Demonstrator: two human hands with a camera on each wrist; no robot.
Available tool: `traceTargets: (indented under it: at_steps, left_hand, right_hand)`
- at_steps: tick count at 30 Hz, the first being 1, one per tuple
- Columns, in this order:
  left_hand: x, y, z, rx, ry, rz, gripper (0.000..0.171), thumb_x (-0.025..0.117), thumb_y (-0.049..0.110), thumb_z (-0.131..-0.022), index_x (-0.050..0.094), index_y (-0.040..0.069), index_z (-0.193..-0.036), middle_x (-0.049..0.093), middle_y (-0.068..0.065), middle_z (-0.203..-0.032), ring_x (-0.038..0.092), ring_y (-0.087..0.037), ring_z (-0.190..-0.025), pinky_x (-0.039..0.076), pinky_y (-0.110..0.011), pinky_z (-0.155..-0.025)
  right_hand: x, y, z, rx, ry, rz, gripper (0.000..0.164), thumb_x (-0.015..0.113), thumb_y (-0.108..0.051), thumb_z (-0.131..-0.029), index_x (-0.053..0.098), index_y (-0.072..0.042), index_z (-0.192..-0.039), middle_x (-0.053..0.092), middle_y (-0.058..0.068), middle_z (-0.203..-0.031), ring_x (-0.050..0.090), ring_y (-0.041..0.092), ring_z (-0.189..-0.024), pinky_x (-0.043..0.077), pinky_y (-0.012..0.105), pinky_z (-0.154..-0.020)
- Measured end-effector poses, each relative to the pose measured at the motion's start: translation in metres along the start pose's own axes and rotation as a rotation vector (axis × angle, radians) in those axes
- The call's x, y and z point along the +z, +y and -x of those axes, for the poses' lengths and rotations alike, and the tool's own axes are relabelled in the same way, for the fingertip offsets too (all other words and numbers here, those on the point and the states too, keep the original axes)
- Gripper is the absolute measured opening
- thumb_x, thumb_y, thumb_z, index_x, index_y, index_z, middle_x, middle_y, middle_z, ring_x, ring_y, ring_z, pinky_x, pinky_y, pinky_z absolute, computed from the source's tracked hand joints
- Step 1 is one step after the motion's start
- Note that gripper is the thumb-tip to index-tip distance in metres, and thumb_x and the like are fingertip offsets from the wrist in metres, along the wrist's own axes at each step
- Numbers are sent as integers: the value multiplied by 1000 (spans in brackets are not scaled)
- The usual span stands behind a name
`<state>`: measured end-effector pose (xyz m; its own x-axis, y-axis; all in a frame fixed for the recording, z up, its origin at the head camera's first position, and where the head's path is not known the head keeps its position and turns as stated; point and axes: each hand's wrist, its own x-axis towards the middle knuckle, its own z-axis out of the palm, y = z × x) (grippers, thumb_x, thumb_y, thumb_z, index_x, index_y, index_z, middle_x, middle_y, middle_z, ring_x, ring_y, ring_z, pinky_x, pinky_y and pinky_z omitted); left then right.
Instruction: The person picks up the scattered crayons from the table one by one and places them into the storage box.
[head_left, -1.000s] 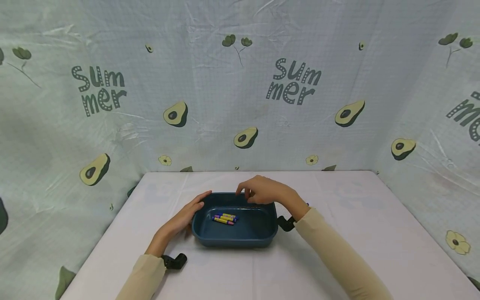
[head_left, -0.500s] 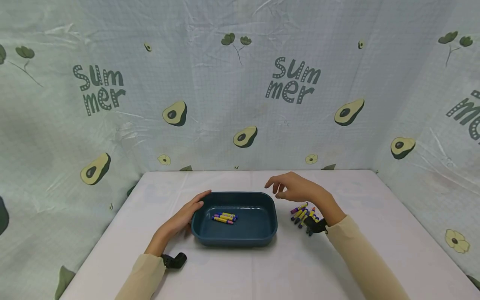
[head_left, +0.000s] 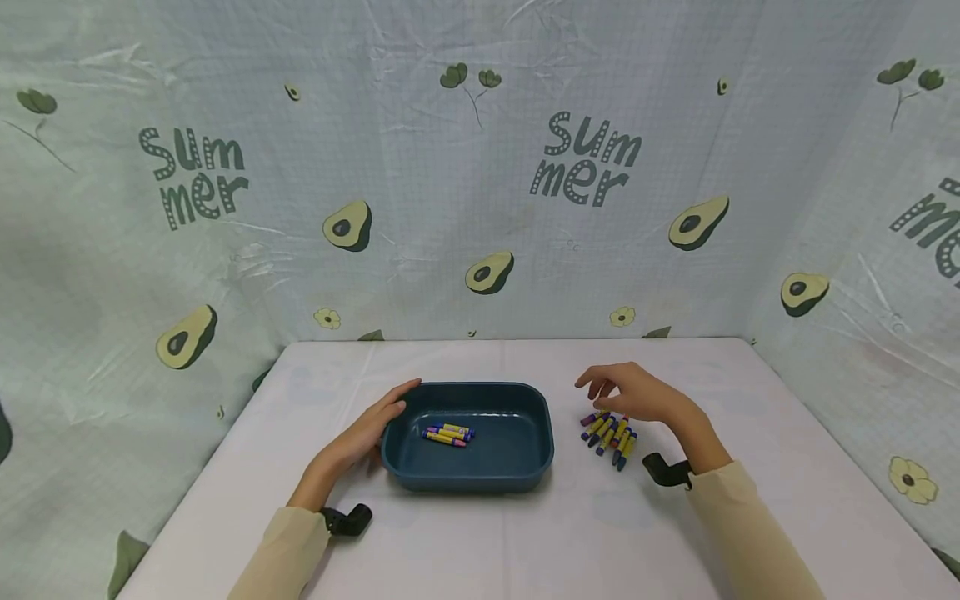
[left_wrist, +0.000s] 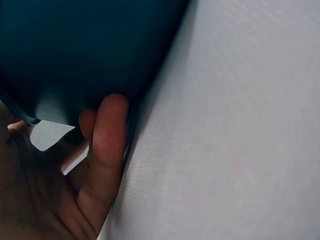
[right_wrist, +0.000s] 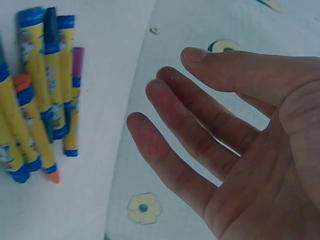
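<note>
A dark blue rectangular dish [head_left: 468, 482] stands on the table in the head view, with several yellow-wrapped crayons [head_left: 448, 434] lying in its left half. My left hand [head_left: 365, 432] holds the dish's left side; the left wrist view shows fingertips [left_wrist: 114, 112] against its outer wall. Right of the dish, several more crayons [head_left: 611, 435] lie in a loose pile. Just behind and above that pile is my right hand [head_left: 632, 392], palm down and fingers loosely bent. In the right wrist view its fingers [right_wrist: 175, 120] are spread apart, holding nothing, beside the crayons [right_wrist: 52, 80].
A white cloth covers the table [head_left: 502, 542]. Behind and around it hangs a pale sheet [head_left: 420, 167] printed with avocados and lettering. Each wrist wears a black camera, the left one [head_left: 348, 521] low in front of the dish and the right one [head_left: 666, 470] near the crayon pile.
My right hand has moved from over the dish's back right rim rightward to the crayon pile, uncovering it. The left hand and the dish have stayed in place.
</note>
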<state>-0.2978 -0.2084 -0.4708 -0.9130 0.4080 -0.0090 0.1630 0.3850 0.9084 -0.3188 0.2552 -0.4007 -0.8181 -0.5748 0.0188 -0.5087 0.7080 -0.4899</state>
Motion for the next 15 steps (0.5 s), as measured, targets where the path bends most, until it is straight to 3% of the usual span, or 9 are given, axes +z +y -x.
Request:
traceTargets:
  at_steps: [6,15]
  left_hand:
    - [0,0,-1,0,-2,0,52,27,31,-114,26,22,-165,18,-12,-174,14,-41,-160,11,-69,-125]
    - [0,-1,-1,2,-2,-4,52,28,33,-114,25,23,-165,18,-12,-174,13,-41,-160,10,-69,-125]
  right_hand:
    - [8,11,5,26,56,18,32,67,-5,-96,68,-5,-128,73,15,-115,67,26,-104,57,46,-92]
    - [18,20,-2,49,70,47,23,68,-5,-96,72,-6,-119,74,12,-115,67,31,-110,55,54,-97]
